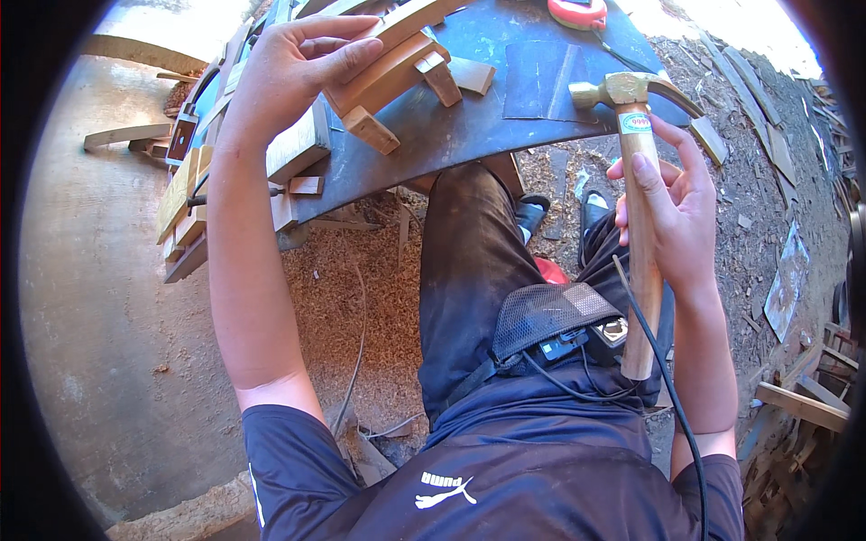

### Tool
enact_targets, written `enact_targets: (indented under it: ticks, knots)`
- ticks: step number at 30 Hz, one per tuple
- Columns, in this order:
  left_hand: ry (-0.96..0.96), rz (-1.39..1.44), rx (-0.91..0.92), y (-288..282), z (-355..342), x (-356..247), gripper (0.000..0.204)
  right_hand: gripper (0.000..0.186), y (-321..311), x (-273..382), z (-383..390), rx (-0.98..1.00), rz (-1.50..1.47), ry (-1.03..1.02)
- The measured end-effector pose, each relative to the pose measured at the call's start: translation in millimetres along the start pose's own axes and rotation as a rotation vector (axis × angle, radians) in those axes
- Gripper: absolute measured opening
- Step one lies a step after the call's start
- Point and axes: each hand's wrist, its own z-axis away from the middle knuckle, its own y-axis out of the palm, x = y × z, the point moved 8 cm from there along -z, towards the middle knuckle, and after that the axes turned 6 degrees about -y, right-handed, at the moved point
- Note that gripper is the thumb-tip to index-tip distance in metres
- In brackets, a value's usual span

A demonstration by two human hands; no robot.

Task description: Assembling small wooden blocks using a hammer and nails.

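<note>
At the top of the head view, my left hand [307, 68] is closed on a light wooden piece [406, 20], above a wooden assembly [379, 77] with short protruding blocks on the dark tabletop [415, 153]. My right hand [667, 207] is wrapped round the wooden handle of a claw hammer [631, 88], which stands upright at the table's right edge, head up, with the handle hanging down in front of my lap. The far end of the piece in my left hand is cut off by the top of the picture.
Stacked wood [185, 207] lies along the table's left end. A red tool [577, 13] with a cord and a dark sheet [541, 81] lie on the table. Sawdust and scraps cover the floor [334, 316]. Loose boards [803, 406] lie at the right. A cable hangs beside my right forearm.
</note>
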Motion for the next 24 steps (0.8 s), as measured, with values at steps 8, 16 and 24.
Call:
enact_targets:
  ticks: [8, 16, 24]
  knots:
    - [0.026, -0.032, 0.033, 0, -4, 0, 0.044, 0.049, -1, 3, -2, 0.010, 0.002, -0.021]
    - [0.041, 0.030, -0.021, -1, -5, 4, 0.043, 0.051, 2, 30, -11, 0.100, 0.048, -0.083]
    - [0.090, -0.073, -0.123, 1, 9, -1, 0.045, 0.047, 74, 149, -59, 0.308, 0.395, -0.417]
